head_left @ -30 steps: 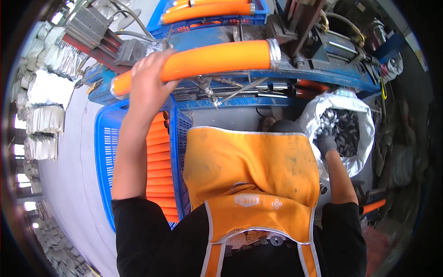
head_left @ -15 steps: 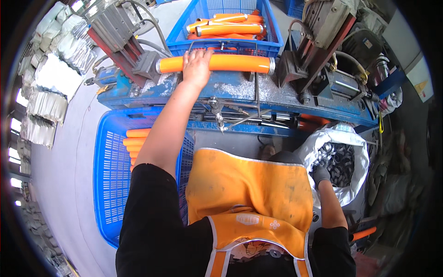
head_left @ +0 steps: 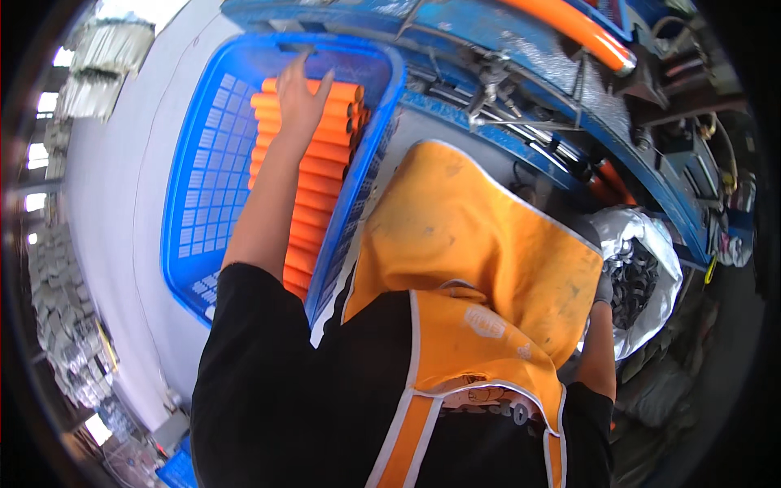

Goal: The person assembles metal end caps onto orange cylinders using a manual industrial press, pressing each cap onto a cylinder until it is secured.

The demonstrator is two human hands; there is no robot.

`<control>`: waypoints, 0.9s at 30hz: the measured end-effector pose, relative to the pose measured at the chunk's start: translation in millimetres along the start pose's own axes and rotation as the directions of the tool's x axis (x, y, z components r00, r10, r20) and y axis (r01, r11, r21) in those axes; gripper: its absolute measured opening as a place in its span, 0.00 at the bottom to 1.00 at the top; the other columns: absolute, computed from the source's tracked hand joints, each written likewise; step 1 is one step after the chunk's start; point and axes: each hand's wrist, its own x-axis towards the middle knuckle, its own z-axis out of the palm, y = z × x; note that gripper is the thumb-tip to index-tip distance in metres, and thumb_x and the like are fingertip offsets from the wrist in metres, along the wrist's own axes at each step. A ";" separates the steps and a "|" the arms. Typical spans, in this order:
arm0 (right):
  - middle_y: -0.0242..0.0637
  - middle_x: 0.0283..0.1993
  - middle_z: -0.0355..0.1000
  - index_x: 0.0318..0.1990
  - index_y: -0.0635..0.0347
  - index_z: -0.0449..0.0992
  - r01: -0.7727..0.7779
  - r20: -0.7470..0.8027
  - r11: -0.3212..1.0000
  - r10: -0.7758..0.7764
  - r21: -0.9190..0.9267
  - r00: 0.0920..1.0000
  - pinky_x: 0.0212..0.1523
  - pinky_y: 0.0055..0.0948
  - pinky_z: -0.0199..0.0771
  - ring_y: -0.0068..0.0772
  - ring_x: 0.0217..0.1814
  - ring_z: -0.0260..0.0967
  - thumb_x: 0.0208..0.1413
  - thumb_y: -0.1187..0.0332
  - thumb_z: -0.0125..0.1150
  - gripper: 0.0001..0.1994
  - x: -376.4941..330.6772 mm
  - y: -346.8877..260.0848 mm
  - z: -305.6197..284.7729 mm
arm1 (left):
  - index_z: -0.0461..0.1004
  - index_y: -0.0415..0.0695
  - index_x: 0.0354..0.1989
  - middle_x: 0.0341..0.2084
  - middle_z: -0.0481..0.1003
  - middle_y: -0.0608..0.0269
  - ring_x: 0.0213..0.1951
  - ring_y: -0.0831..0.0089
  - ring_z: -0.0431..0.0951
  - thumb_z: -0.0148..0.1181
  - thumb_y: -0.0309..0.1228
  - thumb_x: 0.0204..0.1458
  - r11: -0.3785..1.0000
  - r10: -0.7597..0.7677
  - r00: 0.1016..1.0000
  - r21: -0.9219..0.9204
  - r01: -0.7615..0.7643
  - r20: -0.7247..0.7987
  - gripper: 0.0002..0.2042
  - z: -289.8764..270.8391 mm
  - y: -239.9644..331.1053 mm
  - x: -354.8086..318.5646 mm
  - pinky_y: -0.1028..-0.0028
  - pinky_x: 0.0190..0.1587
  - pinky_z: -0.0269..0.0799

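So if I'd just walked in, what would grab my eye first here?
Probably the bright orange tubes stacked in the big blue plastic crate at upper left, with the person's bare left hand spread over the top ones. Next, the orange apron filling the middle. At the right edge the gloved right hand dips into a shiny silver bag of small dark parts.

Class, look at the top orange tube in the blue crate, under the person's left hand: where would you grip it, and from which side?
Probably at mid-length, from above. The top tube lies flat on the stack in the crate, its top bare; neighbours and the crate wall close in its sides and ends. The left hand already hovers open over it, so the fingers could wrap its round body.
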 end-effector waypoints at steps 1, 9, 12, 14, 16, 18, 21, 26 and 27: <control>0.57 0.50 0.73 0.49 0.53 0.75 -0.308 0.204 0.940 0.276 0.145 0.939 0.49 0.55 0.72 0.62 0.53 0.71 0.61 0.58 0.49 0.15 23.8 -61.9 -29.0 | 0.65 0.36 0.62 0.57 0.69 0.45 0.61 0.48 0.66 0.64 0.44 0.54 0.986 -0.149 0.989 0.081 0.147 0.023 0.32 -19.5 -49.6 -55.3 0.54 0.65 0.57; 0.51 0.45 0.77 0.46 0.61 0.75 -0.286 0.128 0.678 0.274 0.677 0.953 0.41 0.46 0.76 0.51 0.46 0.76 0.60 0.60 0.56 0.14 27.8 -20.6 -1.7 | 0.65 0.37 0.59 0.41 0.74 0.39 0.38 0.54 0.76 0.69 0.48 0.47 0.028 -0.974 -0.017 0.191 0.981 0.228 0.36 -31.4 -171.4 -356.7 0.59 0.42 0.73; 0.50 0.44 0.77 0.46 0.61 0.75 -0.321 0.130 0.630 0.331 0.707 0.935 0.40 0.44 0.77 0.49 0.45 0.76 0.60 0.60 0.56 0.14 10.5 -33.7 -11.4 | 0.68 0.40 0.52 0.30 0.74 0.45 0.28 0.61 0.73 0.67 0.47 0.49 -0.281 -0.856 -0.316 0.145 0.949 0.409 0.28 -12.6 -154.8 -376.6 0.59 0.32 0.71; 0.49 0.44 0.77 0.46 0.61 0.75 -0.335 0.136 0.589 0.357 0.735 0.924 0.40 0.43 0.77 0.47 0.45 0.77 0.60 0.60 0.57 0.14 -4.1 -37.0 -21.6 | 0.68 0.42 0.49 0.25 0.74 0.48 0.24 0.63 0.71 0.66 0.46 0.50 -0.457 -0.794 -0.407 0.000 0.890 0.452 0.25 -6.9 -159.2 -384.7 0.59 0.29 0.69; 0.48 0.44 0.77 0.46 0.62 0.74 -0.330 0.157 0.560 0.335 0.760 0.929 0.39 0.43 0.77 0.46 0.44 0.77 0.60 0.61 0.57 0.14 11.1 -40.1 -31.1 | 0.66 0.47 0.57 0.34 0.75 0.48 0.27 0.60 0.70 0.65 0.47 0.52 -0.448 -0.773 -0.328 -0.101 0.888 0.543 0.28 -18.3 -189.8 -430.3 0.56 0.35 0.73; 0.47 0.44 0.77 0.46 0.62 0.74 -0.349 0.147 0.503 0.398 0.791 0.906 0.39 0.42 0.77 0.45 0.44 0.77 0.60 0.61 0.58 0.14 -7.8 -35.4 -26.0 | 0.64 0.51 0.60 0.43 0.73 0.46 0.35 0.57 0.72 0.65 0.49 0.51 -0.512 -0.739 -0.293 -0.224 0.829 0.607 0.30 -2.5 -181.3 -417.7 0.52 0.44 0.71; 0.46 0.43 0.77 0.46 0.63 0.74 -0.363 0.149 0.431 0.453 0.826 0.879 0.38 0.40 0.77 0.43 0.43 0.77 0.60 0.61 0.59 0.14 -13.7 -34.7 -41.1 | 0.61 0.54 0.65 0.59 0.64 0.46 0.54 0.52 0.66 0.65 0.52 0.51 -0.684 -0.693 -0.436 -0.333 0.649 0.573 0.35 14.8 -176.1 -410.2 0.46 0.60 0.61; 0.43 0.43 0.77 0.46 0.64 0.73 -0.355 0.167 0.290 0.516 0.889 0.840 0.37 0.38 0.77 0.40 0.42 0.77 0.60 0.61 0.60 0.15 -16.4 -3.4 -52.1 | 0.59 0.45 0.67 0.69 0.53 0.49 0.71 0.53 0.50 0.68 0.53 0.48 -0.731 -0.672 -0.542 -0.333 0.596 0.504 0.41 22.7 -208.8 -439.3 0.44 0.69 0.46; 0.43 0.43 0.77 0.46 0.64 0.73 -0.355 0.177 0.264 0.522 0.897 0.835 0.36 0.38 0.77 0.39 0.41 0.77 0.60 0.61 0.60 0.15 -17.5 -9.7 -55.7 | 0.59 0.43 0.66 0.67 0.57 0.50 0.68 0.53 0.55 0.70 0.52 0.46 -0.772 -0.621 -0.533 -0.333 0.541 0.575 0.42 16.0 -215.7 -447.0 0.45 0.69 0.49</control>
